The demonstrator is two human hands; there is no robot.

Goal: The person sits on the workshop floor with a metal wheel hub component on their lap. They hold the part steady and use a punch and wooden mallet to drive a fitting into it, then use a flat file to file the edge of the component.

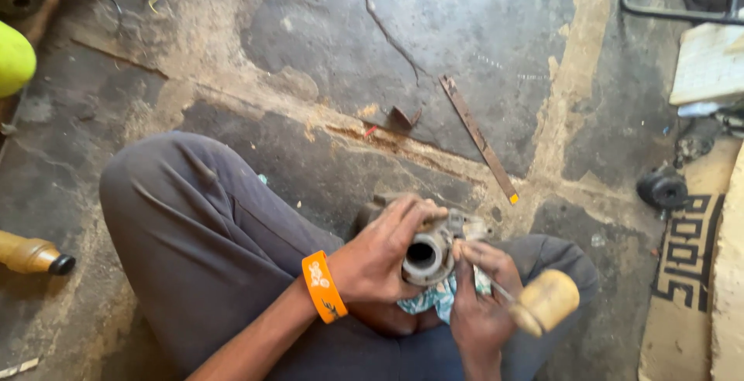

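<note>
The person wears dark grey trousers (201,241) of loose, creased cloth. An orange wristband (324,286) with a pale flower-like print circles the left wrist. Both forearms are bare, with no sleeves showing, and the fingers (403,218) carry no rings or gloves.

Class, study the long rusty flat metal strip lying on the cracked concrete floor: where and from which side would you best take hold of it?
Probably the long rusty flat metal strip is best pinched near its middle, from above, fingers across its narrow width. It lies flat and diagonal on the concrete floor, with bare floor along both long edges.
</note>
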